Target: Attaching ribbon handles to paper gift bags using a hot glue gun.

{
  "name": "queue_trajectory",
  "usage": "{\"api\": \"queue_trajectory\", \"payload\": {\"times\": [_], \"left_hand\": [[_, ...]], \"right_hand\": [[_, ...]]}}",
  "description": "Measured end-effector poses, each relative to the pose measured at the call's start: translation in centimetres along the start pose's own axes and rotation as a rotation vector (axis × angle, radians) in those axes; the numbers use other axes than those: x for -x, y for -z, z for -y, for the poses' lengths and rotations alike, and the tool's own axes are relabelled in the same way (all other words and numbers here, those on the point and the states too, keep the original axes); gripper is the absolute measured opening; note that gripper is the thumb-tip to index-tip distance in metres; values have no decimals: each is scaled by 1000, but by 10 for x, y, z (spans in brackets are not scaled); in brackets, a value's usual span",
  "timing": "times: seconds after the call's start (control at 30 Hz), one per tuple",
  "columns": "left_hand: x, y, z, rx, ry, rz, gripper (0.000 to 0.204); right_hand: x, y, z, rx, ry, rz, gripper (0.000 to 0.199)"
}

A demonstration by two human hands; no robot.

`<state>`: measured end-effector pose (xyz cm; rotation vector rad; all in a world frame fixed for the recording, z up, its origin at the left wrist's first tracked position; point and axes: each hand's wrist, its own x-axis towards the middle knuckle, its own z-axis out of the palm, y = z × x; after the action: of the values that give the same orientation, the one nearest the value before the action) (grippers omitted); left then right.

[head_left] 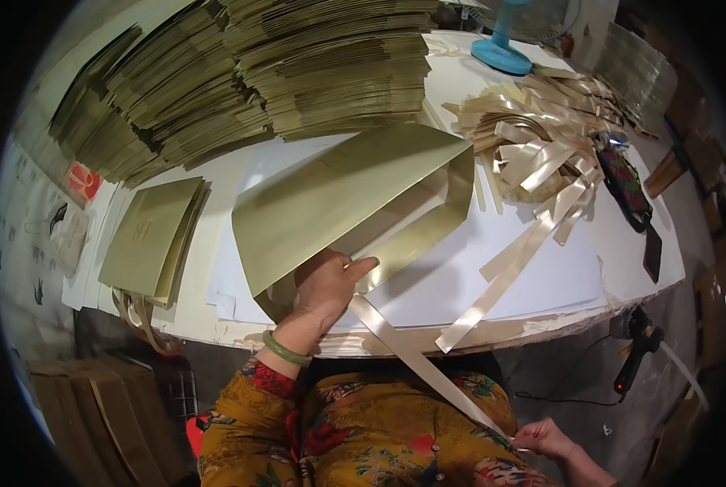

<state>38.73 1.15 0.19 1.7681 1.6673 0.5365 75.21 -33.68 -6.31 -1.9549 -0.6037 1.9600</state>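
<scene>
A gold paper bag (pixel 339 191) lies on its side on the white table, its mouth toward the right and toward me. My left hand (pixel 326 284) grips the bag at its near edge; the fingers are partly hidden inside and the thumb shows at the opening. From beside that thumb a cream satin ribbon (pixel 424 365) runs down to the right, past the table edge. Low at the right, my right hand (pixel 545 438) pinches the ribbon's far end, drawing it nearly straight. A green bangle (pixel 286 349) circles my left wrist.
Tall stacks of flat gold bags (pixel 330 69) fill the back left. A finished-looking gold bag with ribbon handles (pixel 148 239) lies at the left. Loose cream ribbons (pixel 533 146) heap at the right, near a blue fan base (pixel 501 57). A black glue gun (pixel 635 361) hangs off the right edge.
</scene>
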Motion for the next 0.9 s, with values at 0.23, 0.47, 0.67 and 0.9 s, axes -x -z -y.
{"api": "queue_trajectory", "payload": {"times": [0.23, 0.47, 0.67, 0.9], "left_hand": [[0, -9, 5, -6, -74, -117, 52], [0, 1, -2, -76, -45, -73, 54], [-1, 6, 6, -178, -65, -66, 50], [-2, 8, 15, -324, -167, -107, 47]], "right_hand": [[43, 44, 52, 20, 112, -11, 12], [82, 54, 91, 201, 218, -136, 11], [122, 107, 112, 224, 407, -529, 19], [122, 163, 109, 183, 742, -788, 26]]}}
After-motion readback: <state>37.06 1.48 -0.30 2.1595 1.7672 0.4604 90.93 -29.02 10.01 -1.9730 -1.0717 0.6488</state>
